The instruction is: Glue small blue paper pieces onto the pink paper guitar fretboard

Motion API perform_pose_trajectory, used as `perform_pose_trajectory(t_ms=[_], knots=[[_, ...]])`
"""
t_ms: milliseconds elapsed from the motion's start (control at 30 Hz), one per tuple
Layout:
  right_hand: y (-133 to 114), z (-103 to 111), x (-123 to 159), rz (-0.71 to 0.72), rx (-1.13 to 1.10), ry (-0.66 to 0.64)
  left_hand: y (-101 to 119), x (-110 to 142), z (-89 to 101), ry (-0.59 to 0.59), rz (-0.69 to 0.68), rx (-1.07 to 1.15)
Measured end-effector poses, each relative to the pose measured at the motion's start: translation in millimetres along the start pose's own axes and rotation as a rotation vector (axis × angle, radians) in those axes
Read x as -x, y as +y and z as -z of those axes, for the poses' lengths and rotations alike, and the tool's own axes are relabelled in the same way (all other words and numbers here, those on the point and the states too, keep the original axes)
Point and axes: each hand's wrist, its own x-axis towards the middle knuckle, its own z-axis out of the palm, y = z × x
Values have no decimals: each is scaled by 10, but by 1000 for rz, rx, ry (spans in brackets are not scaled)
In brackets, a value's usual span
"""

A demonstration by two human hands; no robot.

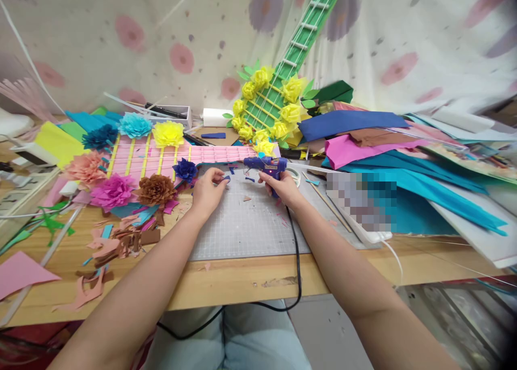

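Observation:
My right hand (279,186) is wrapped round a blue hot glue gun (266,165), its nozzle pointing left and its black cord hanging down over the table edge. Between the fingertips of my left hand (210,189) is a small dark blue paper piece (227,178). Just beyond my left hand lies a pink paper guitar (218,154), its body edged with paper flowers; the dark blue flower (185,169) is nearest to that hand. Small blue scraps (250,179) rest on the grey cutting mat (246,230) between my hands.
A green paper guitar with yellow flowers (262,106) leans against the curtain at the back. Coloured paper sheets (355,123) are piled on the right, near a white phone-like device partly blurred out. Paper offcuts (125,243) litter the wooden table (181,294) at left.

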Motion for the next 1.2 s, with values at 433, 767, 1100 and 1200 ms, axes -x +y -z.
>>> perform_pose_trajectory(t_ms=[433,767,1100,1200], knots=[[16,33,22,118,366,-26,-156,-18,-93,-42,36,212],[-44,-38,79,194,414,-104,-161,-41,-92,-63,124,261],[-54,-36,76,203,442,-100,-122,-27,-74,-67,157,317],[-56,-37,78,204,435,-102,-119,-23,-72,-67,167,336]])
